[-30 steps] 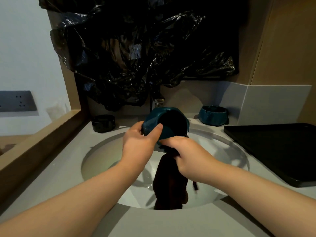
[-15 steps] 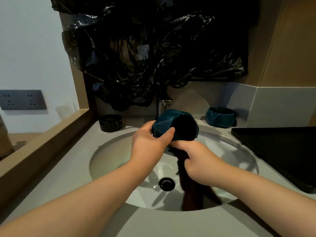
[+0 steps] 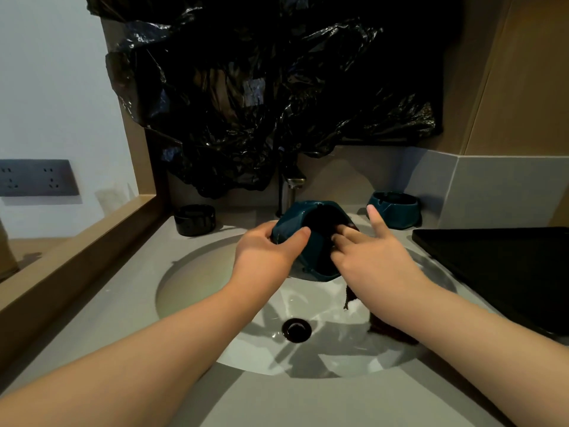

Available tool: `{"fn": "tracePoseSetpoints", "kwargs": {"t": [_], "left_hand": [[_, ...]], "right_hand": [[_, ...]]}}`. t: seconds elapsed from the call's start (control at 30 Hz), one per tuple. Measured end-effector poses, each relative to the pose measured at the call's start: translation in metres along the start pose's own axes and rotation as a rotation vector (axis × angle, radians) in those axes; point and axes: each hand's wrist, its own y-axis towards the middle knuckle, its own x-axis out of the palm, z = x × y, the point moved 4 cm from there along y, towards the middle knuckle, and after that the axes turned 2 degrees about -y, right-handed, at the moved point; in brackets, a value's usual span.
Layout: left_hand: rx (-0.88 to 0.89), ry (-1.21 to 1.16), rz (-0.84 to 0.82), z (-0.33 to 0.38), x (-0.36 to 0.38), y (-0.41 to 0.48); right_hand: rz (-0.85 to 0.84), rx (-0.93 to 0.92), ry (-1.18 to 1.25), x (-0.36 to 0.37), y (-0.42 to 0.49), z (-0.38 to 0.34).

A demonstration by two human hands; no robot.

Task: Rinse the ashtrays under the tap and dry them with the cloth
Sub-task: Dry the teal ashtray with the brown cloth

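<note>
My left hand (image 3: 264, 251) grips a teal ashtray (image 3: 289, 220) by its rim and holds it tipped on its side over the sink basin (image 3: 191, 282), below the tap (image 3: 291, 192). My right hand (image 3: 375, 254) reaches into the ashtray's dark bowl with straight fingers, thumb raised, pressing a dark cloth (image 3: 391, 332) against the inside. The rest of the cloth hangs under my right wrist into the basin. No water runs from the tap. A second teal ashtray (image 3: 395, 209) sits on the counter at the back right, and a black ashtray (image 3: 194, 219) at the back left.
A flat black tray (image 3: 498, 269) lies on the counter to the right of the basin. Crumpled black plastic sheeting (image 3: 277, 87) covers the wall above the tap. A wooden ledge (image 3: 77, 257) runs along the left side. The drain (image 3: 296, 329) shows in the basin's bottom.
My right hand has let go of its grip below the ashtray and its fingers have moved up into the bowl, thumb lifted. The cloth has swung right, uncovering the drain.
</note>
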Motion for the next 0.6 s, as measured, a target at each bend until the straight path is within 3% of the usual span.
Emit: {"fn": "tracePoseSetpoints", "kwargs": {"t": [0.17,0.27,0.33,0.4,0.53,0.6], "left_hand": [[-0.146,-0.084,0.034,-0.003,-0.004,0.001],[-0.186,-0.092,0.052,-0.003,-0.006,0.003],[-0.203,-0.111,0.072,-0.004,-0.008,0.005],[-0.196,-0.114,0.074,-0.005,-0.009,0.006],[-0.145,-0.070,0.073,-0.008,-0.007,0.004],[-0.134,-0.054,0.074,-0.008,-0.006,0.005]], "right_hand": [[0.165,-0.074,0.209,0.001,0.000,0.012],[0.354,0.135,0.234,-0.006,0.000,0.020],[0.299,0.317,0.305,-0.010,-0.003,0.027],[0.136,0.477,0.471,-0.006,-0.003,0.035],[-0.186,0.592,1.100,0.020,0.005,0.036],[-0.139,0.678,1.416,0.030,0.005,0.032]]}}
